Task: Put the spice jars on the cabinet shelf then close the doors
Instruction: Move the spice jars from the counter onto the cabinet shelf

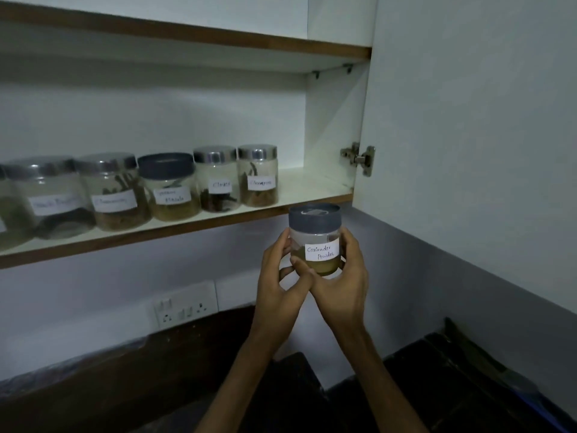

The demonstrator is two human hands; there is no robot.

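Note:
A clear jar with a dark grey lid and a white label reading "Coriander Powder" (315, 242) is held upright just below the front edge of the cabinet shelf (312, 190). My left hand (281, 276) grips its left side and my right hand (343, 282) wraps its right side and bottom. Several labelled spice jars stand in a row on the shelf, the rightmost a steel-lidded jar (258, 175), beside it a "Cloves" jar (217, 179) and a dark-lidded masala jar (170, 185). The right cabinet door (468, 120) stands open.
The shelf has bare room to the right of the jar row, up to the cabinet side wall. A hinge (359, 158) juts out at the door's edge. An upper shelf (187, 35) runs overhead. A switch and socket plate (184, 306) sits on the wall below, above a dark counter (125, 385).

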